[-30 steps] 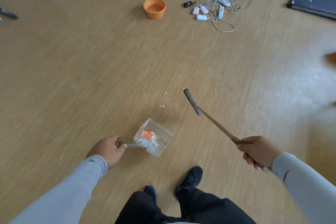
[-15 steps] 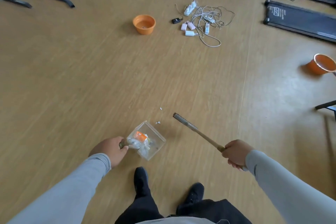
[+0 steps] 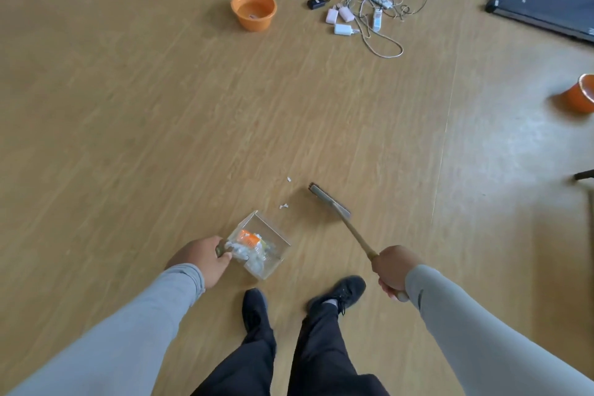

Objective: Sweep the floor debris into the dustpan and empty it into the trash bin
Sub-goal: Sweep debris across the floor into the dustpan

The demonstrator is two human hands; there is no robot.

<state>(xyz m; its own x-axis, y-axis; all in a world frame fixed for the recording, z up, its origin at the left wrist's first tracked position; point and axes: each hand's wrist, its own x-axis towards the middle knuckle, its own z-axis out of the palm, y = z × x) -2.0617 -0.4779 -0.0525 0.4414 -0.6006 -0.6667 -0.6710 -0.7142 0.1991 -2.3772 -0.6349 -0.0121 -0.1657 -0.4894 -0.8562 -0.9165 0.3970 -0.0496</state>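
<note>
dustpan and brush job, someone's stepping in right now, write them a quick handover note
Left hand: grips the handle of the clear dustpan, which sits low by the floor just ahead of the feet.
Right hand: grips the wooden handle of the brush, head down by the floor to the right of the pan's mouth.
Done: the pan already holds white scraps and an orange piece.
Left: two small white bits lie on the floor between pan and brush. Sweep them in, then empty the pan. An orange bin stands further ahead, another orange one at the right edge.
</note>
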